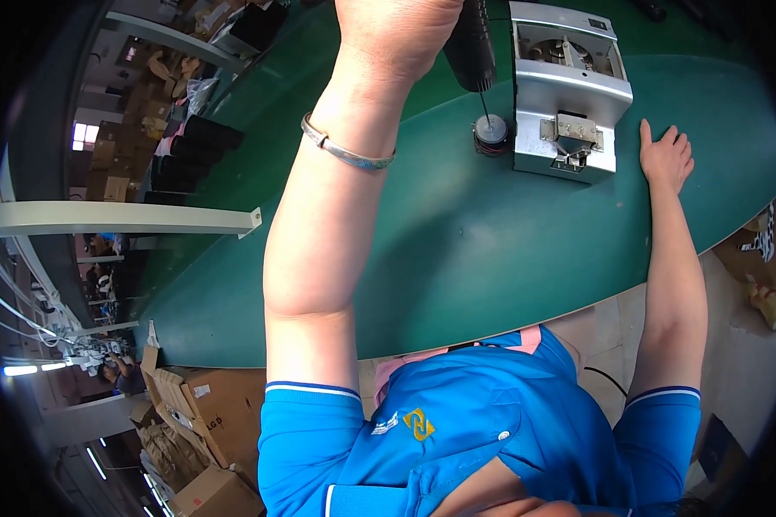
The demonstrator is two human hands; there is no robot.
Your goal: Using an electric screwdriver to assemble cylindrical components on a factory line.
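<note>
My left hand (401, 34) is raised at the upper edge, closed at the upper part of a black electric screwdriver (472, 52); its fingers are mostly cut off by the frame. The thin bit points down onto a small round part (491, 131) with a silver top and dark lower body, standing on the green table (457, 233). Just right of that part is a silver metal machine housing (569, 99) with an opening at the top and a metal block on its front. My right hand (666, 159) lies open on the table, right of the housing and apart from it.
A pale metal beam (129, 219) juts in from the left. Cardboard boxes (224, 414) stand at the lower left, below the table edge. Beyond the table on the left are shelves and dark rolls (207, 133). Dark objects (651, 9) lie at the far right.
</note>
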